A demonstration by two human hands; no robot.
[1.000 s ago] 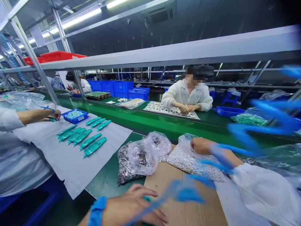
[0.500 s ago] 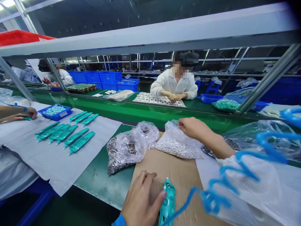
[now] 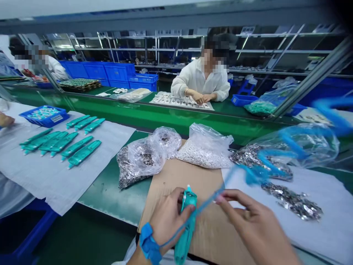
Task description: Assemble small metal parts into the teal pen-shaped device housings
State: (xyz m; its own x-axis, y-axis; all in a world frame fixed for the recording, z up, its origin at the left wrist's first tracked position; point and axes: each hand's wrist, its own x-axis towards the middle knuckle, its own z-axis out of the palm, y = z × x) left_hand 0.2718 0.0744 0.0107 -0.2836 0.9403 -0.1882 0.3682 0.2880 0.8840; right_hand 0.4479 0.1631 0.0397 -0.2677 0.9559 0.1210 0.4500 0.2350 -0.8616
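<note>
A teal plastic housing (image 3: 183, 241) with a white tip lies in my left hand (image 3: 167, 213), fingers and thumb closed around its upper part. To its right is my right hand (image 3: 252, 219), thumb and index finger pinched together. What they pinch, if anything, is too small to make out. A blue wrist strap (image 3: 150, 243) circles my left wrist; its coiled cord (image 3: 252, 175) runs across the housing and close to my right fingertips. Under my hands lies brown cardboard (image 3: 168, 180). Beyond it stands a clear bag of small white parts (image 3: 204, 152).
Bags of small metal parts (image 3: 132, 173) stand at the cardboard's far left. Loose metal pieces (image 3: 295, 202) lie on white sheeting at right. Several teal housings (image 3: 84, 152) and a blue bin (image 3: 45, 116) are at left. Co-workers sit nearby; a metal frame (image 3: 306, 73) spans the bench.
My right hand has come back from the bag of white parts to beside the teal housing. My left fingers have closed around the housing. The view has tilted down.
</note>
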